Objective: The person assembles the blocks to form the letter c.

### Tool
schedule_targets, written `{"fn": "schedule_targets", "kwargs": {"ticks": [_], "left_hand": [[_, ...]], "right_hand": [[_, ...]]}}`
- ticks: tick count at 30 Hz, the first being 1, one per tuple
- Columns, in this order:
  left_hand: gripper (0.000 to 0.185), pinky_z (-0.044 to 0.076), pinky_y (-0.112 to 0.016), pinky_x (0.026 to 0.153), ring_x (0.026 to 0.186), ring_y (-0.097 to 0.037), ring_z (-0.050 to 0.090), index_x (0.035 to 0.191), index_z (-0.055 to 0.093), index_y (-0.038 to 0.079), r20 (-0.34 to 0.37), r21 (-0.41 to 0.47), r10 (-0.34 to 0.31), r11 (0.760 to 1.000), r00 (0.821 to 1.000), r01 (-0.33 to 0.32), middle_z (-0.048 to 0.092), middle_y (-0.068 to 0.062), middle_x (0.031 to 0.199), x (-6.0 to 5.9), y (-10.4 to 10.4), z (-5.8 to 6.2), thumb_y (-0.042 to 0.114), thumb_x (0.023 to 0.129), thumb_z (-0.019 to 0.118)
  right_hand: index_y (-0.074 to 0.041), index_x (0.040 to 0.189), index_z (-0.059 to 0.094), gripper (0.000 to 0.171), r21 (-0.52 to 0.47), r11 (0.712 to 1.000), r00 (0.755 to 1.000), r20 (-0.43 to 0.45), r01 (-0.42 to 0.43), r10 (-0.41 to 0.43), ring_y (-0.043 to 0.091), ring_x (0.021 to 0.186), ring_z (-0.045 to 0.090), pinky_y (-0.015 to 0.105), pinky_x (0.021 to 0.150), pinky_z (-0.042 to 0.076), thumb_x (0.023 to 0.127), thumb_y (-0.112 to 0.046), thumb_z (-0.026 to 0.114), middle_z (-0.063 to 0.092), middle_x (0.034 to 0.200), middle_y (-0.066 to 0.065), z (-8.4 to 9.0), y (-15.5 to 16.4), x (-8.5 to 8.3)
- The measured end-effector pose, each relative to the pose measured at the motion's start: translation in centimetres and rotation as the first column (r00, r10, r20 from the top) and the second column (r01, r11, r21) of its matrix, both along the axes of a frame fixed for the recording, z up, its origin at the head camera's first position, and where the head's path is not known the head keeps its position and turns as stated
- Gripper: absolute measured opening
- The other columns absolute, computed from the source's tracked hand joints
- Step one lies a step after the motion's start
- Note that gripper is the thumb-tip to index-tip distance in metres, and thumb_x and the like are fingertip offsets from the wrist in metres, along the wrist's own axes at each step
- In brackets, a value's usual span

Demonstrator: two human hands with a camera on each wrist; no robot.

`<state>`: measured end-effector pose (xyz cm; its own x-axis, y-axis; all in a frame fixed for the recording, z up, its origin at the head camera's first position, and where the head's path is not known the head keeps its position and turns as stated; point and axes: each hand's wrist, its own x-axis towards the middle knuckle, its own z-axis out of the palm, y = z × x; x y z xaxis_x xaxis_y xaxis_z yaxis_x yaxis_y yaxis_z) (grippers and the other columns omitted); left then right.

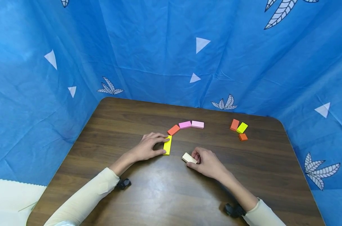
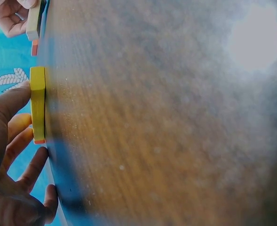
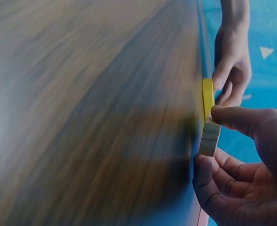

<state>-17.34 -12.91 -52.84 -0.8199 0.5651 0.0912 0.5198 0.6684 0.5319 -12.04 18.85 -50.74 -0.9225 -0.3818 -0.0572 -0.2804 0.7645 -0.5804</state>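
Yellow block (image 1: pixel 167 145) | left hand (image 1: pixel 148 147) pinches it flat, end touching orange block (image 1: pixel 173 129); steadying arc | right hand (image 1: pixel 207 161) grips cream block (image 1: pixel 189 158) just beside

Pink blocks (image 1: pixel 191 124), orange blocks (image 1: pixel 234 125), blue backdrop (image 1: pixel 159 47)

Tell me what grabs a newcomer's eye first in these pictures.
The two hands at the middle of the brown table: the left hand holds a yellow block between thumb and fingers, and the right hand pinches a cream block just beside it. Behind them, an orange block and two pink blocks continue the yellow one into an arc. A small orange-and-yellow cluster lies apart at the right, all ringed by a bright blue curtain.
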Motion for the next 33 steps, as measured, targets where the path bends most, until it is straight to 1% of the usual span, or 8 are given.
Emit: {"fn": "schedule_targets", "kwargs": {"ticks": [5,11,17,22,28,33], "left_hand": [[0.053,0.035,-0.061,0.115,0.147,-0.025,0.052,0.147,0.068,0.024,0.007,0.006,0.004,1.000,1.000,-0.004,0.059,0.006,0.159,0.1,0.0,-0.1,0.039,0.098,0.081],[0.054,0.036,-0.062,0.114,0.146,-0.026,0.053,0.146,0.069,0.023,-0.012,0.013,-0.004,1.000,1.000,0.004,0.060,0.004,0.158,0.0,0.1,-0.2,0.040,0.097,0.081],[0.053,0.037,-0.062,0.113,0.145,-0.026,0.054,0.145,0.069,0.022,-0.021,0.007,0.000,1.000,1.000,0.000,0.061,0.003,0.157,0.1,0.3,-0.3,0.039,0.097,0.082],[0.053,0.035,-0.061,0.113,0.147,-0.025,0.053,0.146,0.068,0.024,-0.009,0.005,0.007,1.000,1.000,-0.007,0.059,0.005,0.158,0.1,0.2,-0.5,0.038,0.097,0.081],[0.053,0.035,-0.061,0.114,0.148,-0.025,0.052,0.147,0.067,0.025,0.000,0.002,0.004,1.000,1.000,-0.004,0.058,0.006,0.159,0.2,0.2,-0.4,0.039,0.098,0.080],[0.054,0.034,-0.061,0.115,0.148,-0.025,0.052,0.147,0.067,0.025,0.007,0.004,0.003,1.000,1.000,-0.003,0.058,0.006,0.159,0.2,0.1,-0.1,0.039,0.098,0.081]], "right_hand": [[-0.019,0.097,0.067,0.032,-0.007,0.999,0.999,0.003,-0.053,0.053,0.006,0.071,0.053,0.021,0.064,0.044,0.087,-0.037,0.091,0.061,0.084,-0.008,0.0,-1.8,0.1],[-0.020,0.094,0.066,0.031,-0.006,0.995,0.995,-0.022,-0.102,0.102,0.004,0.070,0.053,0.022,0.065,0.044,0.086,-0.035,0.092,0.062,0.083,-0.008,0.0,-3.5,0.2],[-0.020,0.094,0.067,0.030,0.012,0.993,0.992,-0.031,-0.120,0.120,0.003,0.070,0.053,0.023,0.065,0.044,0.086,-0.036,0.091,0.062,0.083,-0.009,-0.1,-4.6,0.4],[-0.019,0.096,0.068,0.032,0.016,0.992,0.991,-0.043,-0.124,0.124,0.003,0.070,0.053,0.022,0.065,0.044,0.086,-0.038,0.092,0.063,0.083,-0.008,-0.3,-5.2,0.4],[-0.019,0.102,0.067,0.036,-0.007,0.989,0.989,-0.036,-0.144,0.144,0.004,0.069,0.053,0.022,0.064,0.043,0.085,-0.037,0.093,0.064,0.084,-0.006,-0.3,-5.7,0.5],[-0.018,0.102,0.067,0.033,-0.022,0.988,0.988,-0.025,-0.156,0.155,0.004,0.067,0.053,0.022,0.063,0.043,0.086,-0.033,0.092,0.064,0.084,-0.005,-0.2,-6.1,0.5]]}}
